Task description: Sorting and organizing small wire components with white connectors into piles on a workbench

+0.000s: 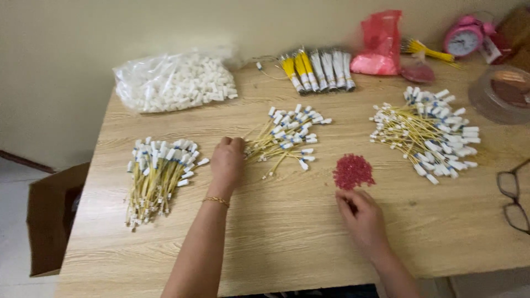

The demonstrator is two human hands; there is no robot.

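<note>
We judge the step in hand to be picking from two piles. The left hand [227, 161] rests curled at the near ends of the middle pile of yellow wires with white plastic connectors [287, 137]; we cannot tell whether it grips one. The right hand [361, 216], fingers loosely bent, touches the table just below the small heap of red beads [353, 171]. Any next pick calls for a fine pinch. The clear plastic bag [174, 83] holds loose white connectors.

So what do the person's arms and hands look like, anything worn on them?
Both forearms are bare, with no sleeves or gloves in view. The left hand has a thin gold-coloured bracelet at the wrist. The right hand shows no jewellery that I can make out.
</note>
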